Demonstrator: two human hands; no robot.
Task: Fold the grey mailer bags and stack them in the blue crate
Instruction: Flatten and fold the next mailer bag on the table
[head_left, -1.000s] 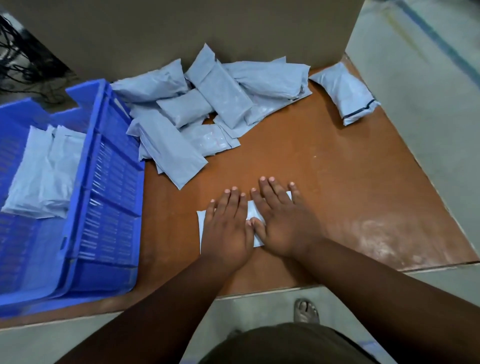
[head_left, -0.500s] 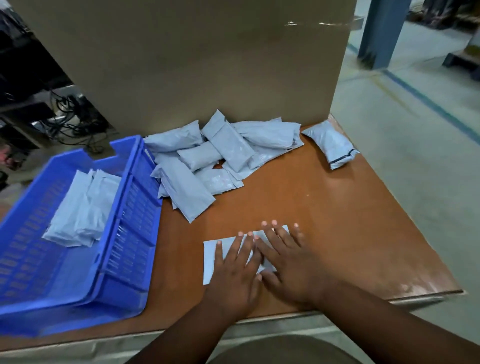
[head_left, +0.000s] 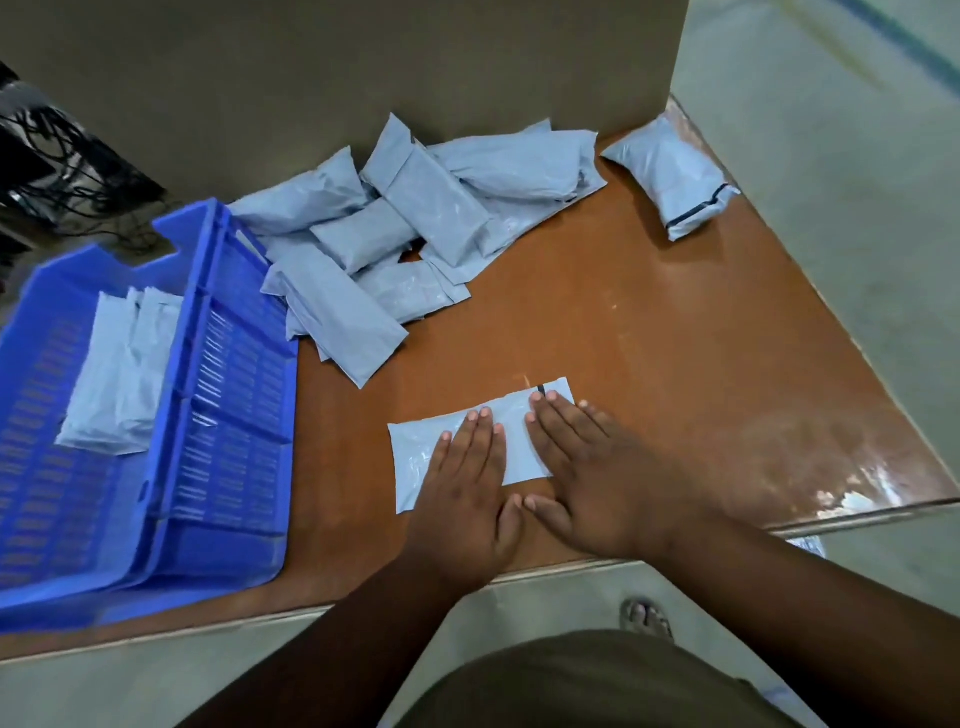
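Where a cardboard sheet (head_left: 363, 67) backs it, the brown table (head_left: 649, 322) shines.

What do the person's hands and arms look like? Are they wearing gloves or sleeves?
No gloves and no sleeves show. The left hand and the right hand are bare, and both arms are bare all the way to the picture's edge. The fingers have short, pale nails. I see no rings, watch or bracelets.

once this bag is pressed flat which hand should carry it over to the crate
Probably the left hand: it lies on the flattened mailer bag on the side nearer the blue crate, which sits to the left. The right hand would have to cross over.
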